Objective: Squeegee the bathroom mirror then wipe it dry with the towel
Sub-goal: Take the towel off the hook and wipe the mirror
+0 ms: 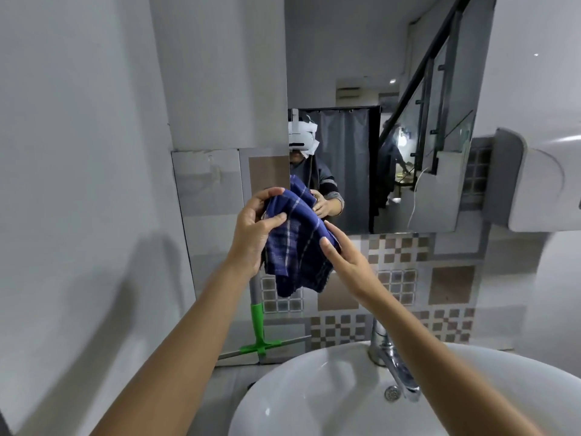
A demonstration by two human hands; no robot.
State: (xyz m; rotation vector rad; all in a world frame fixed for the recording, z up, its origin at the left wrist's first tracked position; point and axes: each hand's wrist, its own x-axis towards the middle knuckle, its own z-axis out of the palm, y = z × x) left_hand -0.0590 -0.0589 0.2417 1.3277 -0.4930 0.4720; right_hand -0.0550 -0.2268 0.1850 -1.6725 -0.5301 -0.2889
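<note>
A blue checked towel [298, 240] hangs bunched in front of the mirror's lower left corner. My left hand [254, 228] grips its upper left part between thumb and fingers. My right hand [342, 253] touches the towel's right side with fingers stretched out; whether it holds the cloth I cannot tell. The mirror [393, 121] fills the wall above the tiles and reflects the person and the towel. A squeegee with a green neck [259, 332] leans upright against the tiled wall left of the basin, its blade at the bottom.
A white basin [314, 388] with a chrome tap [393, 363] lies below my arms. A white wall-mounted dispenser [540, 184] sticks out at the right. A plain wall closes in the left side.
</note>
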